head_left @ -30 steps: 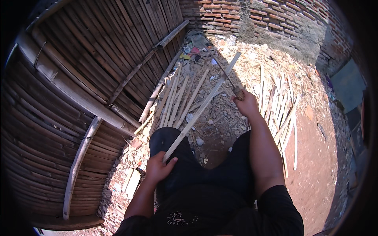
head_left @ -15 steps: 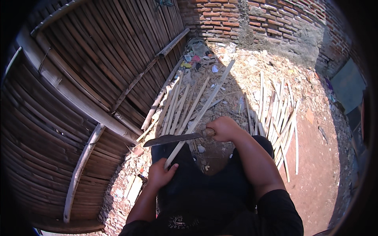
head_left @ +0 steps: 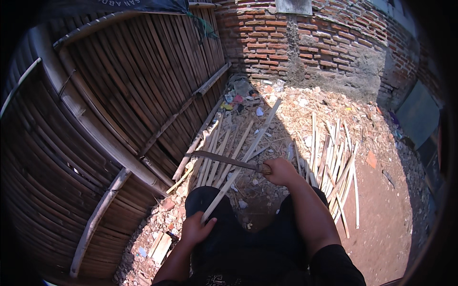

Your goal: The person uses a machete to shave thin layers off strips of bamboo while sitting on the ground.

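My left hand point(head_left: 196, 228) is closed around the near end of a long, pale bamboo strip point(head_left: 244, 161). The strip slants away from me over my left thigh, its far end reaching toward the shadow's edge. In my right hand point(head_left: 280, 172) is a machete point(head_left: 224, 159), gripped by its wooden handle. The dark blade points left and lies across the strip, well beyond my left hand; whether it touches the strip I cannot tell. Several more bamboo strips point(head_left: 215, 151) lie on the ground beyond my left knee.
A larger heap of bamboo strips point(head_left: 339, 159) lies to the right in sunlight. Along the left runs a bamboo slat wall point(head_left: 129, 90), with a brick wall point(head_left: 267, 43) at the back. Shavings and rubble point(head_left: 310, 102) cover the far ground. Short wood pieces point(head_left: 161, 247) lie near my left forearm.
The machete has moved farther up the strip, away from my left hand, with my right hand carrying it. My view has tilted upward, showing more of the walls. The left hand keeps its hold.
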